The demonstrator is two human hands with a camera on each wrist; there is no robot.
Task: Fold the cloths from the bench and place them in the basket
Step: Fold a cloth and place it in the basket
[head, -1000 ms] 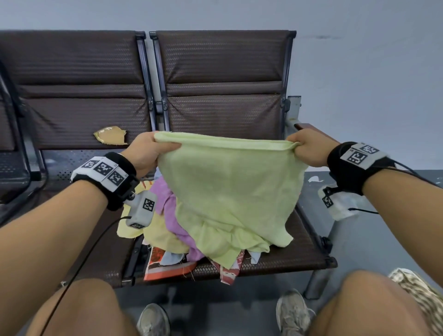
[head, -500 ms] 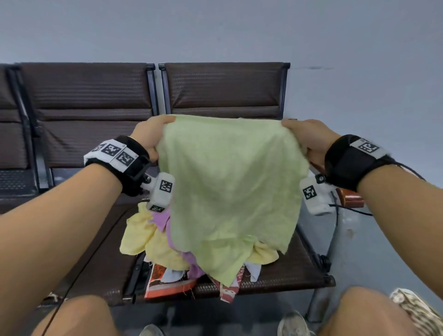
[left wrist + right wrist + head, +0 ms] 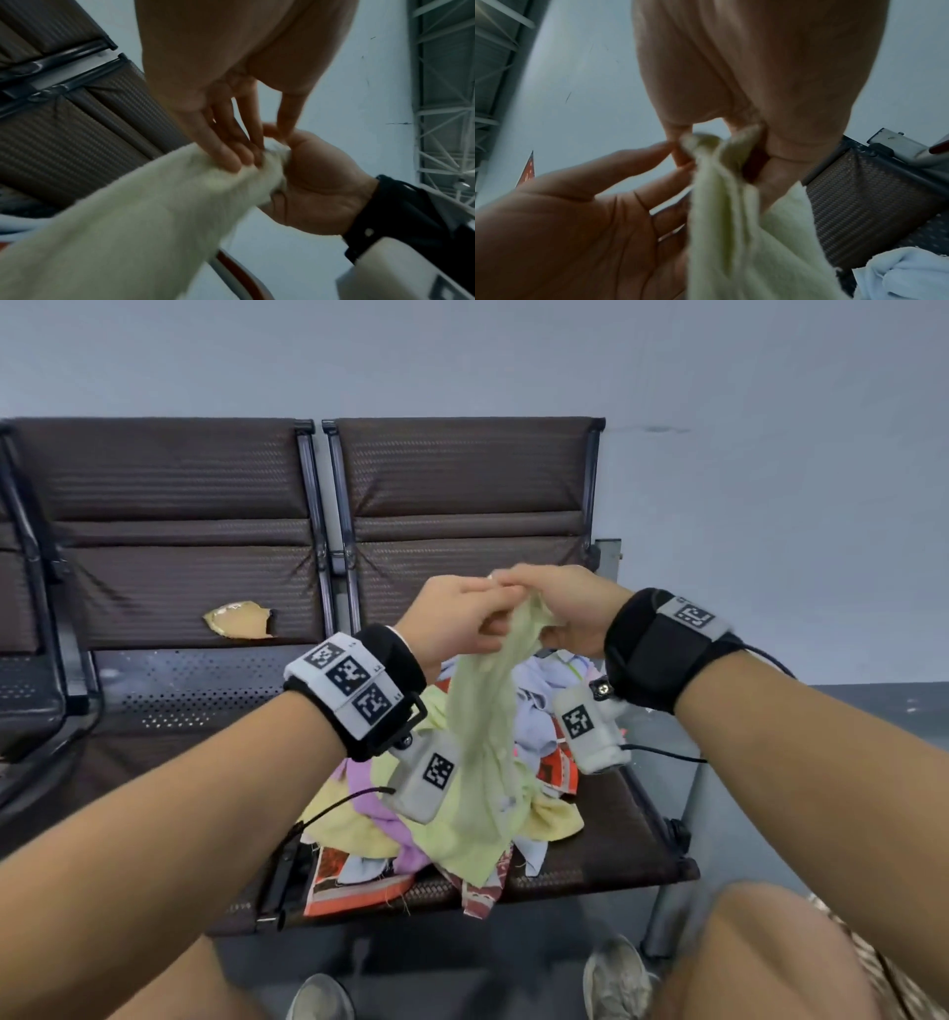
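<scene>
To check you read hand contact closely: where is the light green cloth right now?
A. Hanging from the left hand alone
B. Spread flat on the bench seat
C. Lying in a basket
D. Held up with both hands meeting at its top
D: the left hand and right hand meet on the top of the light green cloth, which hangs over the pile.

The cloth (image 3: pixel 482 711) hanging up front is a pale lime green, plain, no print on it at all. The pile (image 3: pixel 359 819) on the seat mixes soft yellow, lilac purple and light blue pieces with a couple of orange-red ones that have a white and dark print. The bench (image 3: pixel 169 516) is dark brown with a fine woven texture and black frame bars, the wall (image 3: pixel 770 454) is pale grey-blue, and the wrist straps (image 3: pixel 354 690) are black with white tags showing black square codes.
</scene>
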